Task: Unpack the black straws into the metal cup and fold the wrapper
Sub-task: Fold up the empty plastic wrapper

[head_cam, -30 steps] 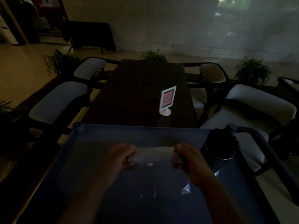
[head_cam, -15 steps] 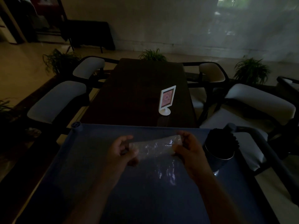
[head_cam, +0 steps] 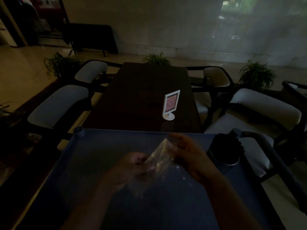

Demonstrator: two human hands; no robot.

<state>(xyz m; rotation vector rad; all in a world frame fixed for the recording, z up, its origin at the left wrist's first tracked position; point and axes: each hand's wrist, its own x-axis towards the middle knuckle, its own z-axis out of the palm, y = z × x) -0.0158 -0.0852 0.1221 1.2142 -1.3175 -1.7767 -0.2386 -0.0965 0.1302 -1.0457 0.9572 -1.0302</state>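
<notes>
Over the blue cart top [head_cam: 93, 156], your two hands have drawn much closer together than they were half a second ago, when they held the clear wrapper [head_cam: 160, 156] stretched flat between them. Now the wrapper stands tilted, one corner raised toward the far edge of the cart and the rest trailing down toward you, crumpled and glinting in the dim light.

Your right hand [head_cam: 191, 155] sits higher and farther out, its fingers pinched on the wrapper's upper edge. Your left hand [head_cam: 134, 165] has dropped lower and nearer to you; it is motion-blurred, but its fingers look closed on the wrapper's lower left side. The wrapper lies between the two hands, touching both, lifted off the cart surface at its upper end; whether its lower end rests on the cart you cannot tell in this light.

Just to the right of your right hand stands the metal cup [head_cam: 224, 156], upright near the cart's right rail [head_cam: 272, 156], with the black straws [head_cam: 228, 143] bunched inside and their ends showing above the rim. Beyond the cart, the dark table [head_cam: 141, 97] carries the white sign holder [head_cam: 171, 105], unchanged from before.
</notes>
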